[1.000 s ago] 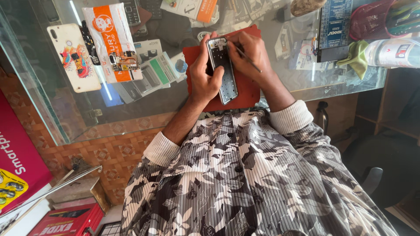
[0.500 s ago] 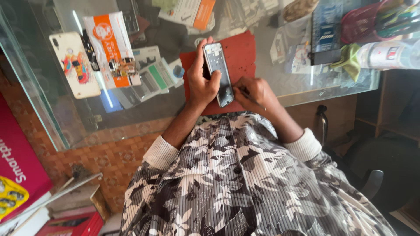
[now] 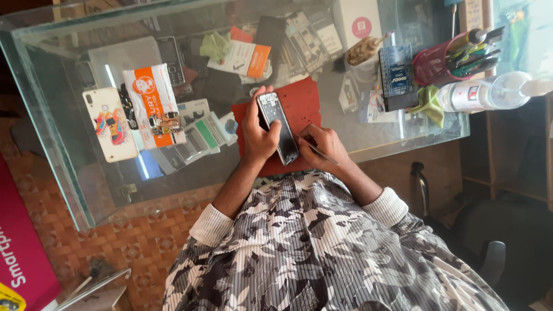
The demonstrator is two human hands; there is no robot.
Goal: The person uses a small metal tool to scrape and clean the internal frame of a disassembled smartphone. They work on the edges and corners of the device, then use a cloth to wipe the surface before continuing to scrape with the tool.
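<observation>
My left hand [image 3: 257,133] grips an opened dark smartphone [image 3: 277,127], back side up, over a red work mat [image 3: 300,102] on the glass counter. My right hand [image 3: 322,148] sits just right of the phone's lower end and pinches a thin metal tool [image 3: 315,151] whose tip points at the phone's edge. Both forearms come out of patterned grey-and-white sleeves with ribbed cuffs.
The glass counter [image 3: 75,173] carries a white phone case [image 3: 109,124], an orange-and-white packet [image 3: 154,103], a keypad phone [image 3: 171,59], small boxes and parts. At right stand a red tool cup [image 3: 438,64], a clear bottle [image 3: 484,95] and a green cloth [image 3: 428,103]. A dark chair [image 3: 495,253] stands lower right.
My right hand slid down from the phone's top right to its lower end with the tool. The phone stayed in my left hand, and the view shifted.
</observation>
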